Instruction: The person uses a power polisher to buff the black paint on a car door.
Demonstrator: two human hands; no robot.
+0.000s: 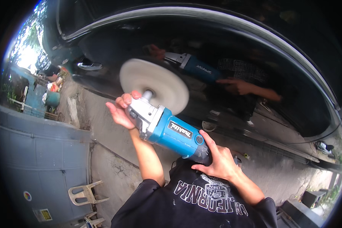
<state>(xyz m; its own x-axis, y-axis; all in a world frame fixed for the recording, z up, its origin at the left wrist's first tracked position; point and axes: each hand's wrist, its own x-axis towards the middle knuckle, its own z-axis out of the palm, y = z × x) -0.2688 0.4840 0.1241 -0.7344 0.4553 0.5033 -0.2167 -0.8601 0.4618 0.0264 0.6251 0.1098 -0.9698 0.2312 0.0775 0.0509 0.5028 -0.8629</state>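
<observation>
A blue Makita power polisher with a grey metal gear head is held across my body in both hands. My left hand is around the gear head, with its fingertips over the top by the spindle. The rear of the blue housing is in the grip of my right hand. The round white polishing pad looks blurred, as if spinning, and faces a glossy black car door panel. Whether the pad touches the panel I cannot tell. The paint mirrors the polisher and an arm.
Chrome door handles sit on the car at left and right. A pale trim strip curves above. At the lower left stand a beige plastic chair and a large grey metal surface. A green bin is farther back.
</observation>
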